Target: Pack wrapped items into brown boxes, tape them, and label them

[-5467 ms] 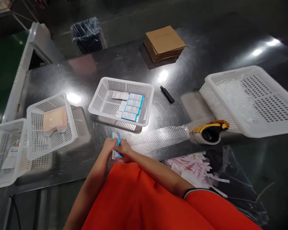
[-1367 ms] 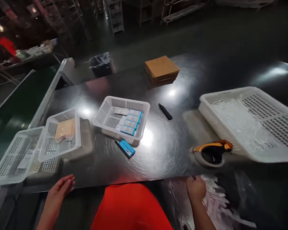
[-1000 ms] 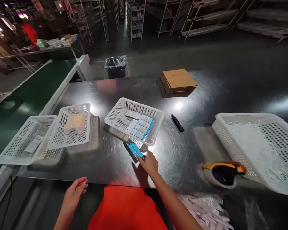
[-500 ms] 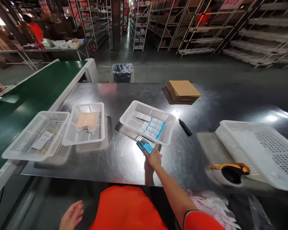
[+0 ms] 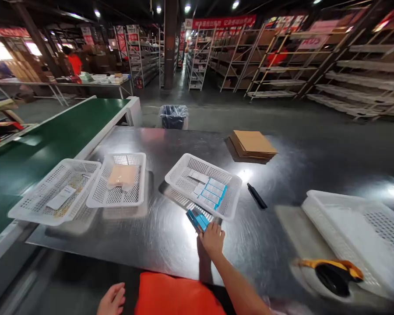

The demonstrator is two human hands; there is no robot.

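Observation:
My right hand (image 5: 213, 239) grips a couple of small blue boxes (image 5: 198, 220) just in front of the middle basket, over the steel table (image 5: 124, 234). That white perforated basket (image 5: 175, 175) lies at an angle and holds several blue-and-white boxes (image 5: 213, 192) laid side by side, plus white ones at their left. Below the table's front edge hangs my left hand (image 5: 112, 299). It touches nothing, and its fingers are loosely bent and a little apart. A black pen-like object, perhaps a marker or cutter (image 5: 257, 195), lies right of the middle basket.
Two more baskets stand left: one with a peach-coloured pack (image 5: 122, 176), one with a white packet (image 5: 61, 197). A green conveyor (image 5: 68, 127) runs beside them. Brown cardboard (image 5: 254, 142) is stacked at the back. Right are a tape dispenser (image 5: 331, 276) and a large white basket (image 5: 328, 205).
The camera has tilted up, so the table sits lower in view. My right hand keeps the blue boxes in nearly the same place by the basket. My left hand remains below the table edge.

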